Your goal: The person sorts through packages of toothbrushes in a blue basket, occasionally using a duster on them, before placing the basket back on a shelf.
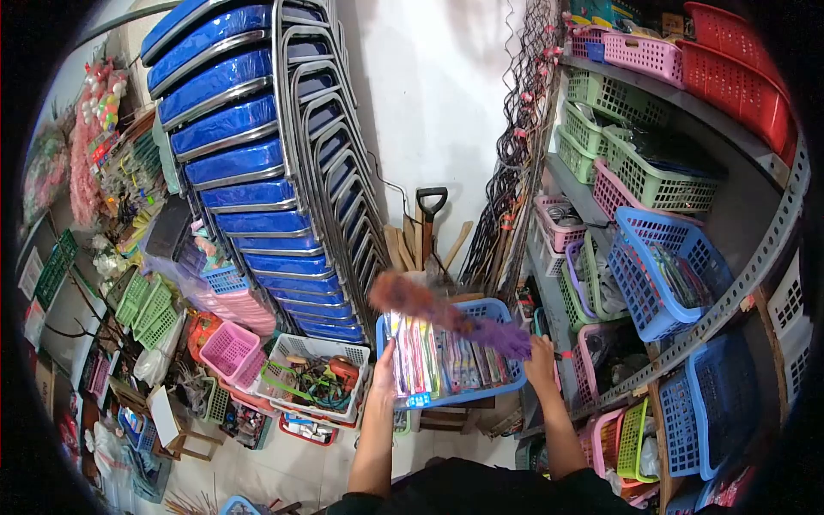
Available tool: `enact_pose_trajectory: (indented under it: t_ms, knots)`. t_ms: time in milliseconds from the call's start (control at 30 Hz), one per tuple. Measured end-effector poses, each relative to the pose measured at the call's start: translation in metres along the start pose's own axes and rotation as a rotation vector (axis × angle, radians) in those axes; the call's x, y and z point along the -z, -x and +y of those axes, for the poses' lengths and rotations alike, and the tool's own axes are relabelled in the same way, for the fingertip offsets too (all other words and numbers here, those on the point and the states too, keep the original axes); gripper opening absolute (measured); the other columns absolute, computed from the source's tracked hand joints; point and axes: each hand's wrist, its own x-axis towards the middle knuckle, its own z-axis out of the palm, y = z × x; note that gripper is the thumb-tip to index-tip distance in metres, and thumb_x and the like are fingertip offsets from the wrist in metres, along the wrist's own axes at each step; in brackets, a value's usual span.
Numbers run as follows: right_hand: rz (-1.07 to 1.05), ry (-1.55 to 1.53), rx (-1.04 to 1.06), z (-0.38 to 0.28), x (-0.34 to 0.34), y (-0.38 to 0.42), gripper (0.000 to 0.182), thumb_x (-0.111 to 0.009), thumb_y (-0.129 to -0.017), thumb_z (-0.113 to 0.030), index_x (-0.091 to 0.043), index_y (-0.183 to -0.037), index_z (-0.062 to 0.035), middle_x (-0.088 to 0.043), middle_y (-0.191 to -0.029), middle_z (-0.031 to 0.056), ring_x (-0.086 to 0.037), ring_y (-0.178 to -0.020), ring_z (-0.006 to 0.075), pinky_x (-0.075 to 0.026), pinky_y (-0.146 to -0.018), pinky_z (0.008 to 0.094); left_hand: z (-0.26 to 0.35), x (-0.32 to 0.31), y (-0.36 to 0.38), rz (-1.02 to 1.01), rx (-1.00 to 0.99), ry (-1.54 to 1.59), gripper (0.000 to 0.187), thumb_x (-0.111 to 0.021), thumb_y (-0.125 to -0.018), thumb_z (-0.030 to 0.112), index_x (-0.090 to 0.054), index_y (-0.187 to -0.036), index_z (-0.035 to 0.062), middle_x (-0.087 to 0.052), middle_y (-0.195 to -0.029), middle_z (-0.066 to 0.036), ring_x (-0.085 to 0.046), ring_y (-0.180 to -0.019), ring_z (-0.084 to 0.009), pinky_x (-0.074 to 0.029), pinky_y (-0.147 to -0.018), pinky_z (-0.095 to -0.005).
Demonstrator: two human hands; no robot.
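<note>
A blue plastic basket [455, 396] full of upright, colourful flat packets [446, 356] is in front of me. My left hand [385, 369] grips its left side, thumb up along the rim. Over the packets stretches a fluffy duster [455, 318], orange-brown at the far end and purple near the handle, blurred by motion. My right hand [541, 365] is closed round the duster's handle end at the basket's right side. The underside of the basket is hidden.
Blue padded chairs [257, 193] are stacked high at the left. A white basket of tools [313, 378] stands below them. Shelves [592, 197] with green, pink, red and blue baskets line the right. A black-handled shovel [429, 206] leans at the back wall.
</note>
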Motion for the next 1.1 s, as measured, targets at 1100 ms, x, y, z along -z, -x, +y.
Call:
enact_pose_trajectory:
  t_ms: [1100]
  knots:
    - [-0.520,-0.009,-0.504,-0.113,-0.048,-0.003,0.069,-0.071,-0.075,-0.023,-0.040,-0.131,0.0013,-0.045,-0.130,0.0232,-0.040,-0.124,0.0325,-0.036,-0.100,0.0417,-0.029,0.019,0.000,0.064,0.097,0.025,0.046,-0.047,-0.094,0.037,-0.051,-0.124,0.0029,-0.063,-0.112,-0.010,-0.063,-0.095,-0.0199,-0.050,-0.085,-0.0334]
